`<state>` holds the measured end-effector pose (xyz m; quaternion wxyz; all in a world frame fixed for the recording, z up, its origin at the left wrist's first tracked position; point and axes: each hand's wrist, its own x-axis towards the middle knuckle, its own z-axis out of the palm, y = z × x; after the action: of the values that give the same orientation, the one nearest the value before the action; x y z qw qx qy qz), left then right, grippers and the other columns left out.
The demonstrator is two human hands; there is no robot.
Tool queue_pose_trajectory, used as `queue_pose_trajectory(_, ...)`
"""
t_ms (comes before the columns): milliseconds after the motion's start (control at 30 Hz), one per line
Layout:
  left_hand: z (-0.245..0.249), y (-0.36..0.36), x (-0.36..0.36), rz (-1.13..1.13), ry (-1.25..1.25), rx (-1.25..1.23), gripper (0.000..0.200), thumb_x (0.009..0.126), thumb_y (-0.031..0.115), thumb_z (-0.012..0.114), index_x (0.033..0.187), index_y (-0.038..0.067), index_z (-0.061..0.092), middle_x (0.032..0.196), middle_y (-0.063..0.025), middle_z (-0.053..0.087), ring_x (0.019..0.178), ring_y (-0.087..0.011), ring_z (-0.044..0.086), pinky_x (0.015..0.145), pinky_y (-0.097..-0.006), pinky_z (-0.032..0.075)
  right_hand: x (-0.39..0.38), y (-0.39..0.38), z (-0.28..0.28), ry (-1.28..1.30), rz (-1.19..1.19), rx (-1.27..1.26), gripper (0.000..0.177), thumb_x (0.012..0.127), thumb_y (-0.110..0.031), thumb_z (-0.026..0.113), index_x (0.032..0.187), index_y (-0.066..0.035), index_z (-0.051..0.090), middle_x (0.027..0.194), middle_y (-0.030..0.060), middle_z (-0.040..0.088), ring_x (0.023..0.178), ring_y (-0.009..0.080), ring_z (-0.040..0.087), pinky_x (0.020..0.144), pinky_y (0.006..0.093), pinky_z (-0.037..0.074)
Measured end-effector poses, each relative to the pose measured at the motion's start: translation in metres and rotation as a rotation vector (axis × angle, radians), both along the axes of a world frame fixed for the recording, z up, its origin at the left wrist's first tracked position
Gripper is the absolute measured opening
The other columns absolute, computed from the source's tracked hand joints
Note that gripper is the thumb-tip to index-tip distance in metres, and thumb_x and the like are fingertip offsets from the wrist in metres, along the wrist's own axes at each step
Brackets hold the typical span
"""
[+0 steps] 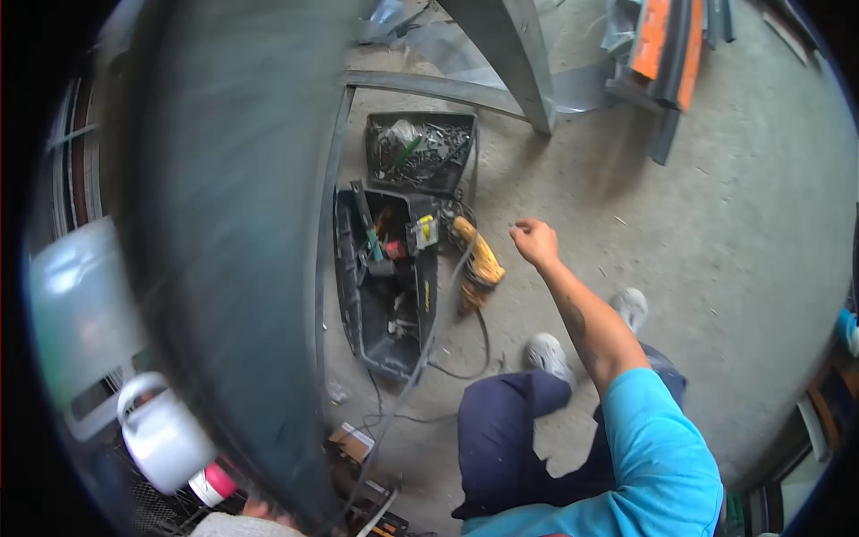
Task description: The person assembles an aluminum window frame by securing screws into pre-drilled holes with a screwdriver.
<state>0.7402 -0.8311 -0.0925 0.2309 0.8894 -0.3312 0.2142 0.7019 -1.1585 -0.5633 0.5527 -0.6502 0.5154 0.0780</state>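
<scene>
My right hand (534,242) is stretched out over the concrete floor with its fingers pinched together. Something small and pale may be at the fingertips, too small to name. Just left of it lies a yellow corded power tool (484,259), apart from the hand. Beside the tool is an open black toolbox (347,295) with hand tools inside. Beyond that sits a dark tray (377,170) of loose screws or similar small metal parts. At the bottom left edge, a blurred skin-toned patch (261,510) may be my left hand; its fingers cannot be made out.
A large grey panel (242,224) stands close on the left, with a metal frame (429,87) around the tray and toolbox. A white jug (165,434) is at lower left. Cables cross the floor near my feet. Orange and grey profiles (658,45) lie at upper right.
</scene>
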Motion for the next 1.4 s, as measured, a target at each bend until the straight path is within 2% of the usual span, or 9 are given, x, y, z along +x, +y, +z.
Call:
queue_pose_trajectory(200,-0.086,-0.025,0.065,-0.019,-0.105,0.04,0.022,0.089,0.022,0.057,0.091,0.0,0.054,0.083,-0.005,0.05,0.072,-0.0133,0.046,0.061,-0.0251,0.036,0.156,0.012,-0.145,-0.247,-0.026,0.022,0.033,0.076,-0.027,0.062,0.104,-0.011,0.069,0.101,0.0161,0.067,0.1,0.0324,0.063,0.089,0.0412,0.048)
queue_pose_trajectory(433,-0.107,-0.044,0.117,-0.037,-0.206,0.085,0.023,0.089,0.022,0.058,0.094,0.0,0.053,0.084,-0.0056,0.051,0.073,-0.0135,0.047,0.061,-0.025,0.037,0.229,0.013,-0.142,0.1,-0.245,0.136,0.044,0.074,-0.024,0.066,0.109,-0.001,0.053,0.108,0.0236,0.062,0.106,0.0405,0.058,0.09,0.0434,0.047)
queue_pose_trajectory(567,-0.099,-0.049,0.128,-0.037,-0.17,0.115,0.024,0.088,0.022,0.058,0.095,0.0,0.053,0.084,-0.0059,0.052,0.073,-0.0135,0.048,0.061,-0.0249,0.037,0.246,0.027,-0.163,0.054,-0.4,0.13,0.038,0.075,-0.015,0.061,0.109,-0.003,0.049,0.105,0.0276,0.061,0.103,0.0449,0.058,0.09,0.0472,0.047)
queue_pose_trajectory(767,-0.097,-0.042,0.11,0.016,-0.13,0.065,0.025,0.088,0.022,0.058,0.097,-0.001,0.053,0.085,-0.0065,0.053,0.074,-0.0137,0.049,0.062,-0.0249,0.038,0.214,0.004,-0.177,-0.231,-0.533,0.439,0.044,0.069,-0.006,0.053,0.112,-0.004,0.061,0.104,0.0204,0.065,0.099,0.0329,0.063,0.083,0.0385,0.049)
queue_pose_trajectory(833,-0.1,-0.037,0.095,0.052,-0.122,0.05,0.025,0.088,0.022,0.058,0.098,-0.001,0.053,0.085,-0.0066,0.053,0.074,-0.0137,0.049,0.062,-0.0248,0.038,0.189,0.006,-0.171,-0.508,-0.634,0.525,0.045,0.067,-0.001,0.049,0.111,-0.003,0.062,0.097,0.0156,0.067,0.088,0.0272,0.065,0.076,0.036,0.05)
queue_pose_trajectory(867,-0.101,-0.035,0.088,0.069,-0.113,0.045,0.025,0.088,0.022,0.059,0.098,-0.001,0.053,0.085,-0.0067,0.053,0.074,-0.0137,0.05,0.062,-0.0248,0.038,0.179,0.008,-0.171,-0.572,-0.7,0.54,0.046,0.065,0.004,0.046,0.107,-0.001,0.062,0.087,0.0113,0.066,0.074,0.0225,0.062,0.064,0.0348,0.049)
queue_pose_trajectory(967,-0.103,-0.028,0.066,0.121,-0.077,0.039,0.026,0.088,0.022,0.059,0.099,-0.001,0.053,0.086,-0.007,0.053,0.075,-0.0138,0.05,0.062,-0.0248,0.039,0.134,-0.005,-0.156,-0.278,-0.619,0.587,0.043,0.063,0.007,0.045,0.102,0.0,0.062,0.082,0.0101,0.064,0.067,0.0218,0.06,0.056,0.0348,0.047)
queue_pose_trajectory(1167,-0.096,-0.027,0.027,0.198,0.005,0.013,0.027,0.088,0.022,0.059,0.101,-0.001,0.053,0.087,-0.0075,0.054,0.075,-0.0139,0.051,0.062,-0.0247,0.039,0.064,0.003,-0.182,-0.538,-0.842,0.59,0.045,0.057,0.015,0.047,0.098,0.001,0.06,0.079,0.0094,0.06,0.066,0.0224,0.058,0.051,0.0339,0.043)
queue_pose_trajectory(1400,-0.04,-0.035,0.014,0.211,0.147,0.041,0.029,0.088,0.022,0.059,0.103,-0.001,0.053,0.087,-0.0081,0.055,0.076,-0.014,0.052,0.063,-0.0246,0.04,-0.064,-0.01,-0.117,-0.52,-0.954,0.58,0.043,0.057,0.017,0.046,0.093,-0.001,0.06,0.076,0.0072,0.059,0.059,0.0231,0.054,0.05,0.033,0.044)
